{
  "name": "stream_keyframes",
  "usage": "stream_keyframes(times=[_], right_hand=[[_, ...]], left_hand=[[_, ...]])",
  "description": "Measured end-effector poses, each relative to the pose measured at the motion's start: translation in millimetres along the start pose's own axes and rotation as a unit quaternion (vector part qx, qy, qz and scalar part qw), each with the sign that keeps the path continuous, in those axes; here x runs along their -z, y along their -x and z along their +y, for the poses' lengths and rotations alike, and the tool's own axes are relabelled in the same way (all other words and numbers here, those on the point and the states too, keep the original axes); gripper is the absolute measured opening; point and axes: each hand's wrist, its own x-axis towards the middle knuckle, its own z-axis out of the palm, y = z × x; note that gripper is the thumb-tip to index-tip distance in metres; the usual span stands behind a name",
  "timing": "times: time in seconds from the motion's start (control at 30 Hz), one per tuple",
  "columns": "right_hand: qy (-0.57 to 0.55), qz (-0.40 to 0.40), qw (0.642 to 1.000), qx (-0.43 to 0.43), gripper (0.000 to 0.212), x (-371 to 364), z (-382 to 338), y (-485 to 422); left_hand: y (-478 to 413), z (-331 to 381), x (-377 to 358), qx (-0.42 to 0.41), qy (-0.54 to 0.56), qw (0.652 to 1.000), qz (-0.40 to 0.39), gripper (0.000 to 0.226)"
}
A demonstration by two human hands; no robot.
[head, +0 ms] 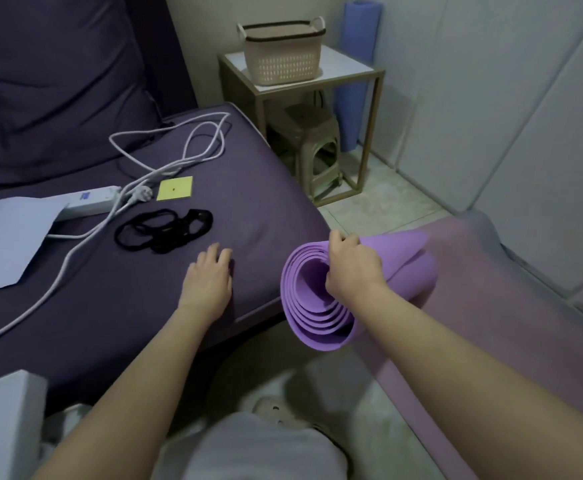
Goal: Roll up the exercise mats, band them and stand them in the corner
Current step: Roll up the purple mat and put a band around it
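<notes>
Under the right hand [352,268], gripped: rolled purple mat [317,317].

L hand [208,278] flat, R hand [352,268] curled

A: Head view taken from where?
B: Worn on the head, wide-angle, faced forward and down. Close below lay the left hand [208,277], right hand [352,268] and mat [317,320]; bed [265,174] just beyond.

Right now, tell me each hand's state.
Left hand: open, resting flat on the sofa seat.
Right hand: gripping the rolled purple mat.
</notes>
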Motion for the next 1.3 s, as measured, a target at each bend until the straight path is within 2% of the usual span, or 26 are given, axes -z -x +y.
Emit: stream_keyframes(times=[0.13,0.33,0.47,0.67,0.87,0.97,1.07,1.13,1.2,1.3], right_hand=[[0.046,0.003,0.999,0.009,0.042,4,-2,-14],[0.078,0.012,0.997,0.01,0.041,2,-6,-26],[0.079,0.012,0.997,0.011,0.039,2,-8,-27],[0.072,0.011,0.997,0.013,0.037,1,-4,-20],[0.046,0.003,0.999,0.003,0.034,-1,6,-3],[0.046,0.003,0.999,-0.012,0.032,4,18,9],[0.04,0.0,0.998,-0.042,0.031,8,39,24],[0.021,0.008,0.997,-0.071,0.03,13,59,36],[0.005,0.011,0.995,-0.096,0.03,23,83,48],[-0.067,0.026,0.984,-0.161,0.036,49,120,66]], left_hand=[[-20,-21,-3,0.059,0.013,0.997,-0.057,0.054],[-46,-25,-3,0.101,0.048,0.987,-0.116,0.058],[-54,-27,-2,0.129,0.079,0.983,-0.108,0.056],[-39,-16,-1,0.076,0.078,0.99,-0.084,0.018],[-18,13,15,0.012,0.089,0.996,-0.029,0.016],[-9,39,33,-0.02,0.109,0.994,0.006,0.005],[-2,68,50,-0.023,0.175,0.984,0.03,0.007],[5,90,60,-0.016,0.264,0.963,0.04,0.006],[14,113,70,-0.009,0.352,0.935,0.026,0.003],[30,146,84,-0.027,0.4,0.916,-0.001,0.004]])
